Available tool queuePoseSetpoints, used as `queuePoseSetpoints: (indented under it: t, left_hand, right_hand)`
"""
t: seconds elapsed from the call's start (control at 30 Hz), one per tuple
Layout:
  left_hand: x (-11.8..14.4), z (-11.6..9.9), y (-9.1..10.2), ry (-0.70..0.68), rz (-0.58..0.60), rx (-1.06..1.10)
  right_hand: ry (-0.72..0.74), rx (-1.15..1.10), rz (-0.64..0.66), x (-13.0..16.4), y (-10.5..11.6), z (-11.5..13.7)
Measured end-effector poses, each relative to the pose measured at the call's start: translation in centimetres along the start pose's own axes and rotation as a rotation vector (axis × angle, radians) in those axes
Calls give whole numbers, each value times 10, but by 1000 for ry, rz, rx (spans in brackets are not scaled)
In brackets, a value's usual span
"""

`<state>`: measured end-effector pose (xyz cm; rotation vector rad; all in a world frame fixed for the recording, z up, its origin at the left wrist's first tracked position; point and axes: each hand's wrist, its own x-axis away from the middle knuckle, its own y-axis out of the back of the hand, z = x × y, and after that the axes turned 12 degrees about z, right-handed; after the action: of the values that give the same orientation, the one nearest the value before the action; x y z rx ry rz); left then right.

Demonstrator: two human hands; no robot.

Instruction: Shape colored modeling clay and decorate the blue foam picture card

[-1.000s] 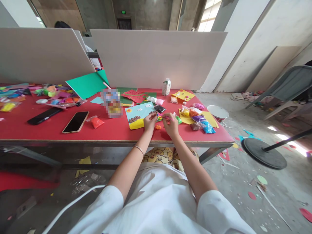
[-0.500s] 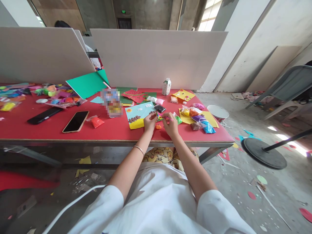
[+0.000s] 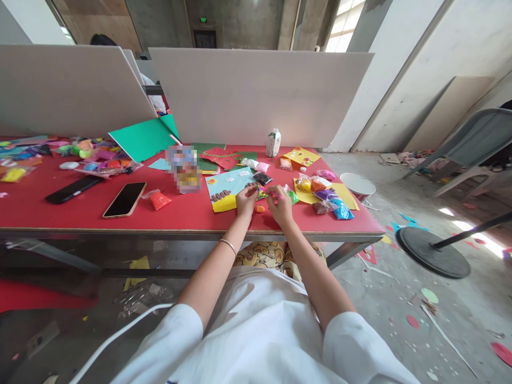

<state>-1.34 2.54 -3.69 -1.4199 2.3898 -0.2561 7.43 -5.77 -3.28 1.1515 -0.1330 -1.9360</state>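
A red counter [image 3: 80, 216] is backed by white partition boards [image 3: 256, 96]. Behind them, concrete walls [image 3: 240, 21] and a bright window [image 3: 344, 24] are seen. The grey floor [image 3: 400, 314] is littered with paper scraps; a grey chair [image 3: 472, 144] is placed at right.

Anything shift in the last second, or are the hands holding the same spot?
No visible change. The left hand and right hand stay together over the red table, pinching a small pink piece between them, beside the blue and yellow craft card.

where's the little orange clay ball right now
In the head view the orange ball lies on the red table, between the left hand and right hand.
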Motion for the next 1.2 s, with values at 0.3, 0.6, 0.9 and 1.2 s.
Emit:
queuePoseSetpoints:
  t: [0.3,0.6,0.9,1.2]
  left_hand:
    - [0,0,0,12,3,22]
    - [0,1,1,6,12,14]
    - [-1,1,0,13,-20,-8]
    - [2,-3,1,24,-12,-21]
  right_hand:
    - [0,7,-7,1,0,-1]
    - [-10,9,-6,1,0,0]
    - [-18,22,0,1,0,1]
    - [-6,38,-6,1,0,1]
